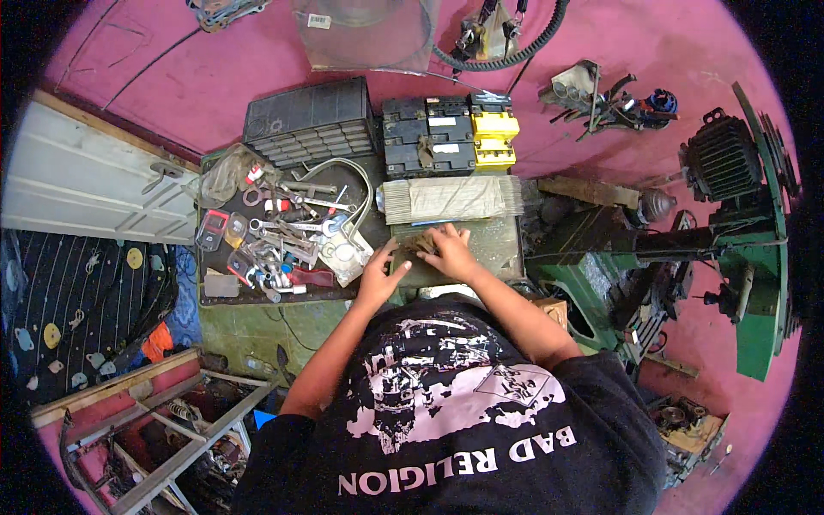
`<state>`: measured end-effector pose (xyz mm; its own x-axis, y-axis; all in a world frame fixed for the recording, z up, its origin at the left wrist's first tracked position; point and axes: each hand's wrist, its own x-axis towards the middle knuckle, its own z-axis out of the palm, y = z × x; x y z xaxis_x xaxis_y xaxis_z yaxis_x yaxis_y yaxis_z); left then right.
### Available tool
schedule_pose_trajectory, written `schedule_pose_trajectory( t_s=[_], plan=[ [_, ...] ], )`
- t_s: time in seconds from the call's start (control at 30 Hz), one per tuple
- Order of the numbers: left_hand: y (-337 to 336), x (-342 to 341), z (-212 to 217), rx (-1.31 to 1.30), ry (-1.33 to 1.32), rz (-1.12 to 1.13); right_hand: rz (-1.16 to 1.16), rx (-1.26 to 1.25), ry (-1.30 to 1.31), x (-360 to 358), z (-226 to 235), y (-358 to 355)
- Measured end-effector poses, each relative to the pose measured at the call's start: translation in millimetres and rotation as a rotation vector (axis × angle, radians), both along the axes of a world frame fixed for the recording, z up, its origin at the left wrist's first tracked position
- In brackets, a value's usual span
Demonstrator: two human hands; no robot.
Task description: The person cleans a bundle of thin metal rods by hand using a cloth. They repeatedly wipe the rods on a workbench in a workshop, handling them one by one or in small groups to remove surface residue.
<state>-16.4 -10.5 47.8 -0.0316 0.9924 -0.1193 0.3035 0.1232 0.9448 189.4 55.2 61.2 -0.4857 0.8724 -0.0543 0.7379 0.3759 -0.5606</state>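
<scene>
My right hand [448,253] is closed on a crumpled brownish rag [419,244], pressing it to a dull greenish panel [485,249] on the workbench. Just left of it is my left hand [380,276], thumb and fingers apart, holding nothing that I can see. Beside that hand lies a small clear bag with pale round parts [342,257]. Behind both hands a wide stack of thin pale sheets [451,199] lies across the bench.
Wrenches and sockets [287,236] crowd the bench's left side. Black batteries [427,137], yellow batteries [495,142] and a dark drawer cabinet [309,120] stand at the back. A green drill press [755,283] is on the right; a metal frame [184,438] is lower left.
</scene>
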Motion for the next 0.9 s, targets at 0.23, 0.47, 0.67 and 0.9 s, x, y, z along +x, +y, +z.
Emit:
schedule_pose_trajectory(
  t_s=[0.23,0.47,0.67,0.9],
  plan=[
    [14,15,5,0.26,0.237,-0.254,-0.025,0.017,0.24,1,-20,-25],
    [7,22,-32,0.203,0.257,-0.238,-0.045,-0.119,0.06,-2,-37,-35],
    [5,20,-3,0.332,0.243,-0.25,-0.004,-0.011,0.082,2,-28,-39],
    [4,18,-15,0.248,0.295,-0.263,0.0,-0.074,0.055,8,-5,-42]
  ],
)
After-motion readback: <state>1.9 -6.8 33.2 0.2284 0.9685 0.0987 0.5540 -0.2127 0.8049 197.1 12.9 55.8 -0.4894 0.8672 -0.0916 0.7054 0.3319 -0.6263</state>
